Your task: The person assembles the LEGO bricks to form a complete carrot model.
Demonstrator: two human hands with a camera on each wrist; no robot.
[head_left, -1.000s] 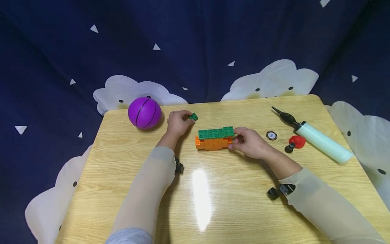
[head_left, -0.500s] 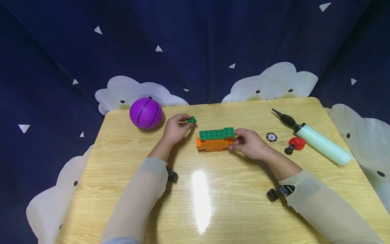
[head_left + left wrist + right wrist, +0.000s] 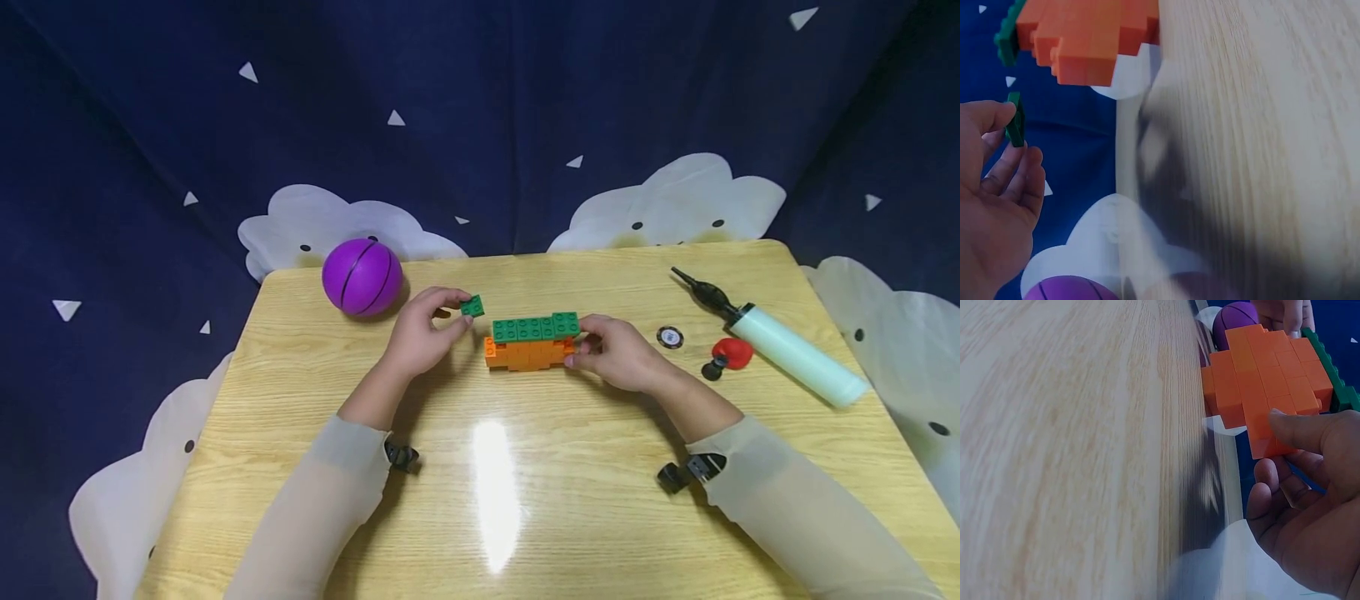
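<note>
A build of orange bricks (image 3: 529, 356) stands on the table, topped by a row of green bricks (image 3: 522, 329) with a further green piece raised at its right end. My right hand (image 3: 618, 354) grips the right end of the build; in the right wrist view the thumb lies on the orange side (image 3: 1269, 381) and fingers curl below. Between thumb and fingertips my left hand (image 3: 423, 329) pinches a small green brick (image 3: 472, 307), just left of the green row and apart from it. The left wrist view shows this brick (image 3: 1015, 122) edge-on, below the orange build (image 3: 1085, 44).
A purple ball (image 3: 362, 277) sits at the back left of the table (image 3: 600, 500). To the right lie a poker chip (image 3: 670, 337), a red item (image 3: 732, 353) with a small black piece (image 3: 714, 367), and a pale green hand pump (image 3: 795, 354) with a black nozzle.
My left hand has picked up the small green brick from the far side and drawn it nearer, to the left of the build. My right hand keeps its grip almost unmoved.
</note>
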